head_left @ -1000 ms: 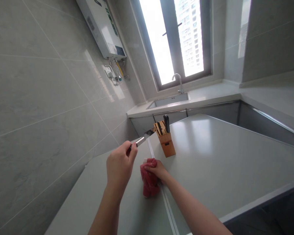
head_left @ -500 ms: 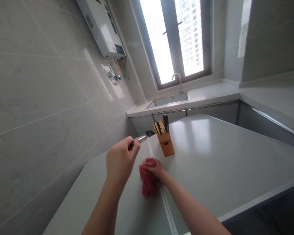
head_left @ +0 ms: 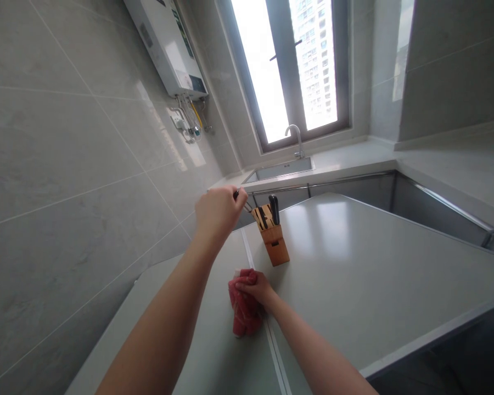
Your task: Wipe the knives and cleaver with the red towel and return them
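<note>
My left hand [head_left: 219, 211] is raised, its fingers wrapped round a kitchen tool [head_left: 247, 207] with a dark handle and a shiny metal part. The tool's metal end is beside the upper left of a wooden knife block [head_left: 275, 247]; I cannot tell whether it touches the block or sits in a slot. Black-handled knives [head_left: 274, 209] stick up from the block. Closer to me, my right hand [head_left: 260, 287] grips a bunched red cloth [head_left: 243, 310] on the tabletop. Its fingertips are partly hidden by the cloth.
The pale table [head_left: 333, 291] has a metal seam [head_left: 273, 345] running past the cloth. Behind it, a counter holds a sink [head_left: 278, 170] with a tap [head_left: 298, 141], beneath a window. A water heater [head_left: 167, 46] hangs on the tiled left wall.
My left hand has moved up and to the right with the tool, bringing it to the top of the knife block. My right hand still holds the red cloth in nearly the same place.
</note>
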A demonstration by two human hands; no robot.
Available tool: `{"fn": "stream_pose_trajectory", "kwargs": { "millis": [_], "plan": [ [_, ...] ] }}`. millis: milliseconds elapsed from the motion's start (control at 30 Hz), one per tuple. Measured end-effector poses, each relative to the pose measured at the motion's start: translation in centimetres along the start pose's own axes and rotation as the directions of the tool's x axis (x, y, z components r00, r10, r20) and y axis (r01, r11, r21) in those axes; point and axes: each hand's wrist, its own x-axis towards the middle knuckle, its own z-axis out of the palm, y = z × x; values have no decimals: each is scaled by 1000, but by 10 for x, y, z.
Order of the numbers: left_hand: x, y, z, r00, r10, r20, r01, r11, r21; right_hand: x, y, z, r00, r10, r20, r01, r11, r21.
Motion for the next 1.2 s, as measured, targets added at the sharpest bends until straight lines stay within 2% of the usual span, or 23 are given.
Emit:
{"fn": "stream_pose_trajectory", "kwargs": {
  "millis": [167,400,567,900,1200],
  "plan": [
    [14,9,20,995,24,93,-22,999,-25,0,-1,1,1000,4,-12,-4,1000,-21],
    [7,8,59,981,28,193,-15,997,-69,2,4,0,1000,14,0,-14,998,-65],
    [1,5,78,974,43,224,-25,996,-83,1,3,0,999,29,16,-29,999,-43],
    [-2,4,86,954,101,281,-80,993,-87,0,-1,1,999,29,27,-29,999,-26],
    [-9,0,96,955,152,253,-135,987,-82,0,0,2,998,35,48,-36,999,26]
  ]
}}
